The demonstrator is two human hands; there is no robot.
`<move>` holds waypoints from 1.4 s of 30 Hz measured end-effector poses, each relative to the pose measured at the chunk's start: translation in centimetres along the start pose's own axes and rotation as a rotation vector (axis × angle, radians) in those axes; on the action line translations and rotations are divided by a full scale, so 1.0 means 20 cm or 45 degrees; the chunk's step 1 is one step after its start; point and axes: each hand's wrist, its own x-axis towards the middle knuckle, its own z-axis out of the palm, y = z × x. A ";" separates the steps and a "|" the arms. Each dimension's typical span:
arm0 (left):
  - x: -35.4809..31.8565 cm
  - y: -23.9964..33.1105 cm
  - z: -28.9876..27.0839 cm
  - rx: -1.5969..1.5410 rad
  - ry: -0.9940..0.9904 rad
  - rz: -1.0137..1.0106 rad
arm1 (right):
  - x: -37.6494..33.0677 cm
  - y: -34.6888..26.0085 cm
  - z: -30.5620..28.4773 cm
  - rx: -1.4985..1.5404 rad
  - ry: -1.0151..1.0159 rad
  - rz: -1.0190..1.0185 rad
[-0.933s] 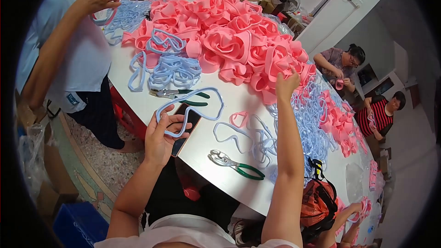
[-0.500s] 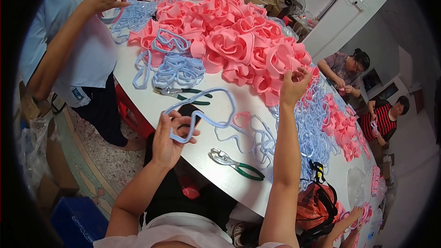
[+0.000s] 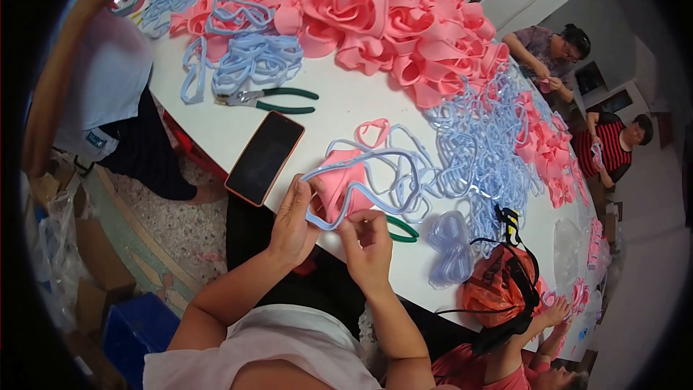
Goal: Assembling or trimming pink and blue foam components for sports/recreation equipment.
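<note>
My left hand (image 3: 292, 222) grips the blue loop (image 3: 355, 186); whether my right hand (image 3: 368, 249) pinches the pink piece (image 3: 339, 184), I cannot tell. If my fingers loosen, this piece may slip.

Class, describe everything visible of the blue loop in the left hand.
The blue loop is a slim, pale, wavy band, apparently soft rubber. The left hand holds its left end; it extends rightward above the white table, a pink piece showing through it. The right hand is at its lower bend; contact is unclear.
</note>
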 end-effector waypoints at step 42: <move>-0.03 0.14 -0.25 0.023 0.057 -0.107 | 0.34 -0.02 -0.14 0.318 -0.181 0.160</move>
